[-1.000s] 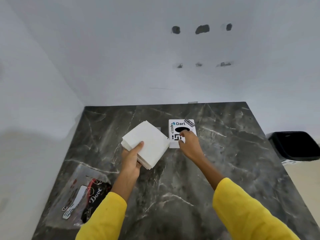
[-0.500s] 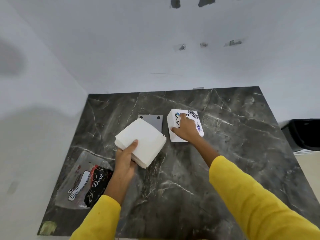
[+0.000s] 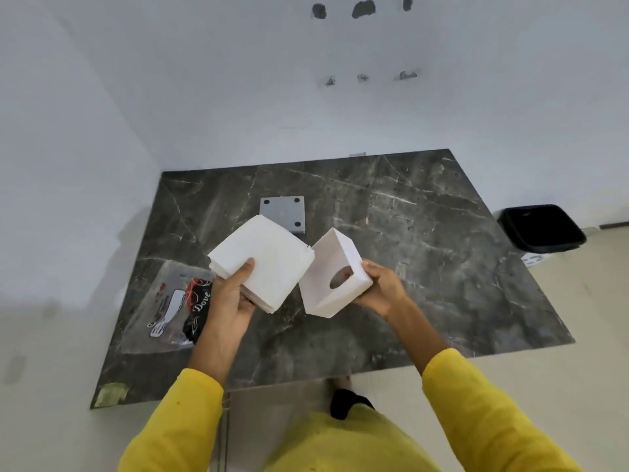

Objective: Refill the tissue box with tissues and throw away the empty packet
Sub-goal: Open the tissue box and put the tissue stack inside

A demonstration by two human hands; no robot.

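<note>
The left hand (image 3: pixel 235 294) is gripping the tissues (image 3: pixel 263 264), thumb lying flat across the top sheet and the other fingers tucked under the stack, which is probably why the pile is staying square instead of fanning out. It is holding them above the table (image 3: pixel 425 233), tilted a little toward the person, with one corner nearly touching the box (image 3: pixel 332 279). The right hand (image 3: pixel 381 289) is closed around that box, cupping it from the right with the thumb pressing on the near edge, and is tipping it over so the hollow inside is facing up and toward the camera; the round dispensing hole is showing through the inner wall with something of a finger behind it. My guess is that the box is being turned this way to present its open bottom to the stack, so the tissues can go in whole. Farther back, the grey plate (image 3: pixel 284 212) with dark dots at its corners is lying flat on the marble, likely the box's base, set aside within reach for closing up afterward. Down to the left, the packet (image 3: pixel 173 308) is lying flat and apparently empty near the table edge, waiting its turn. Off to the right, on the floor beside the table, the black bin (image 3: pixel 541 228) is standing open, well apart from the packet, so that last step is going to need a reach or a walk.
</note>
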